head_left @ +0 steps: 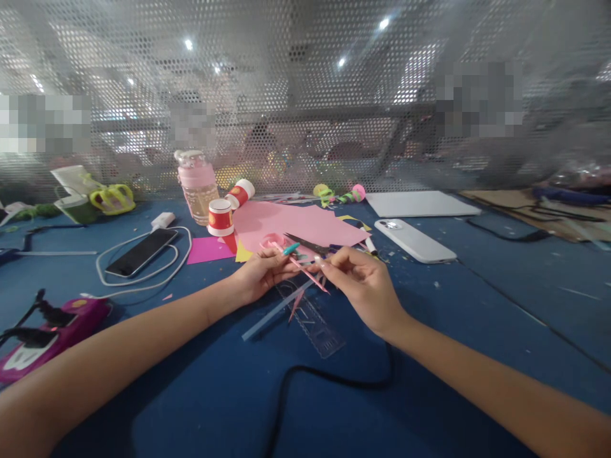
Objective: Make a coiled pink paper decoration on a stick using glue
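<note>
While the left hand (260, 277), reaching from eight o'clock, pinches a pink strip (314, 278), the right hand (370, 280) extends from four o'clock. It curls nearly closed; its hold is unclear.

Pink is shared by the paper (286, 219) and the thin strip (312, 277) in front of it; left of the paper, a cup (220, 220) is banded red and white; beneath, the table (200, 388) is coloured blue.

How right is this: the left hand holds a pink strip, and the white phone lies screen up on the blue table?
No: in the head view, the white phone lies screen down on the blue table, camera lenses upward. The left hand holds the pink strip.
</note>
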A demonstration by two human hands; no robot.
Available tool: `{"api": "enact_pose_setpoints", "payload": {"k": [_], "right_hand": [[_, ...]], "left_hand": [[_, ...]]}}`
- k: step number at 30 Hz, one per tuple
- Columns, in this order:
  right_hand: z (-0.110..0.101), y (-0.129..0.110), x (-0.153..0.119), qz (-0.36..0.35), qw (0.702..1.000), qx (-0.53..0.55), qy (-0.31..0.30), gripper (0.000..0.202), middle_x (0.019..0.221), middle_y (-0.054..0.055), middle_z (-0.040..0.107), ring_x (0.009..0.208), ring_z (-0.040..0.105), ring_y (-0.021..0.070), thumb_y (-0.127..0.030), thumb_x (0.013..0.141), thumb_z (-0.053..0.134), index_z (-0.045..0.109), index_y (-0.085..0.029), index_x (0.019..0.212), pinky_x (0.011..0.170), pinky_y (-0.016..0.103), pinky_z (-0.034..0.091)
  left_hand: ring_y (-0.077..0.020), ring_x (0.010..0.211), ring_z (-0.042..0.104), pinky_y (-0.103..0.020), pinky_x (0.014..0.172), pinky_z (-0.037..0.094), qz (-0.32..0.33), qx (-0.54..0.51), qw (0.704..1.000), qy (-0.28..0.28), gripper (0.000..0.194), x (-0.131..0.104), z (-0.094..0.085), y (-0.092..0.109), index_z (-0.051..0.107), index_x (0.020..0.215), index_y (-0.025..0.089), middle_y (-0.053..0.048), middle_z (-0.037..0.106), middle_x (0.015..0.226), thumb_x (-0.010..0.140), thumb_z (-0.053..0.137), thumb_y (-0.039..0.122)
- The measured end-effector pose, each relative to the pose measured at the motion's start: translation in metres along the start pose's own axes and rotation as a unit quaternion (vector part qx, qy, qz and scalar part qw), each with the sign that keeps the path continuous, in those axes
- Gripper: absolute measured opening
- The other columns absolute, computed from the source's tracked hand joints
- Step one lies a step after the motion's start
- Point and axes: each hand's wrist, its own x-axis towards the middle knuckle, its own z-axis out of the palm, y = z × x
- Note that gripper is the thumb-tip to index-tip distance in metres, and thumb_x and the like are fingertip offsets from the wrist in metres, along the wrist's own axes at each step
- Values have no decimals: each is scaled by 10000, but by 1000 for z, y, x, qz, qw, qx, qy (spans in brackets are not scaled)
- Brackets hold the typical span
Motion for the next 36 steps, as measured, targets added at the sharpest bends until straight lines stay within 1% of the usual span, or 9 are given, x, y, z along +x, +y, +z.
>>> {"api": "enact_pose_setpoints", "payload": {"k": [5,11,15,20,22,25,28,32,36], "right_hand": [[0,1,0,24,1000,9,8,261,476,-34,502,542,589,142,-269,736,594,458,-199,524,477,238,370],[-1,-1,-1,29,999,28,5,232,534,-6,619,527,593,131,-243,738,598,505,-195,530,516,259,424],[-2,2,-2,22,997,75,8,234,504,-16,608,458,536,105,-218,739,599,508,-198,524,490,259,417],[-2,5,-1,22,987,144,70,215,531,-28,589,499,554,117,-245,744,592,491,-212,557,517,275,428],[-1,5,0,23,991,114,72,212,569,-18,596,557,573,127,-261,744,594,490,-211,567,551,278,433],[-1,3,-1,13,999,43,26,234,545,-25,544,612,575,138,-274,754,583,469,-209,560,591,275,426],[0,2,-3,1,1000,-16,-3,246,514,-40,467,570,525,126,-286,765,568,454,-208,561,558,258,390],[0,2,-3,-2,999,-51,-4,270,508,-46,442,485,442,101,-305,772,558,437,-206,553,486,241,329],[-1,0,-1,0,999,-44,6,287,466,-46,435,517,527,125,-294,760,566,427,-206,525,479,237,332]], "left_hand": [[-101,540,646,-180,601,518,7,-11,1000,10,295,1,0,0,599,656,86,-48,658,574,840,387,-6],[-105,509,638,-173,555,513,6,-10,1000,21,275,0,2,1,603,666,67,-64,651,566,833,400,-11],[-103,522,645,-170,563,518,11,-14,1000,24,262,0,1,1,603,697,74,-52,655,587,836,397,-10],[-104,502,637,-190,581,521,8,-15,999,35,221,1,2,1,600,757,78,-40,646,585,818,415,-27],[-102,502,637,-186,579,519,7,-12,999,36,219,0,3,1,602,784,80,-39,648,581,818,414,-27],[-111,543,652,-180,588,519,7,-5,1000,27,224,-2,4,2,604,794,76,-61,660,600,828,403,-19],[-129,629,673,-186,629,524,12,0,1000,4,222,-1,1,1,607,798,79,-80,677,653,836,404,-2],[-126,628,671,-187,636,524,10,-3,1000,-11,204,1,-3,0,614,804,85,-72,677,659,836,425,16],[-113,574,657,-180,620,522,14,-10,1000,3,233,3,-3,-1,604,713,73,-70,663,622,832,416,3]]}}
